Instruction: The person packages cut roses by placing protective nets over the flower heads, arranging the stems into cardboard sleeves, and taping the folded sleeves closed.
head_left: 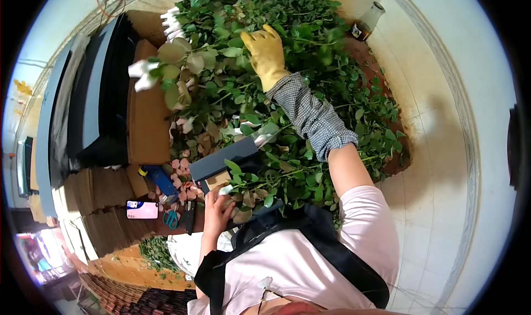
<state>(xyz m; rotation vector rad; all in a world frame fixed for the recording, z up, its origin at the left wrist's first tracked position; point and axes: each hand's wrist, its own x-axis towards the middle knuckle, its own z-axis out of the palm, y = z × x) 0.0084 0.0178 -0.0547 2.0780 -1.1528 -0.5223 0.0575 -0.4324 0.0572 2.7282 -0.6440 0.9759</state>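
Note:
My right hand (266, 55), in a yellow rubber glove and checked sleeve cover, reaches over a large heap of leafy rose stems (310, 88). Its fingers are bent around a rose stem (178, 63) with a white-covered head (142, 74) sticking out to the left, slightly blurred. Much of the grip is hidden by leaves. My bare left hand (217, 211) is low in the middle, fingers curled at a white flower head (225, 190) on a leafy stem. Just above it lies a dark grey cardboard piece (224, 159).
Tall grey-black sheets (94, 88) and a brown cardboard box (149, 107) stand on the left. Below are stacked cardboard pieces (108, 190), a phone (142, 209), teal scissors (171, 220), a blue tool (160, 179) and pink petals (185, 193). A glass bottle (369, 22) stands at the upper right.

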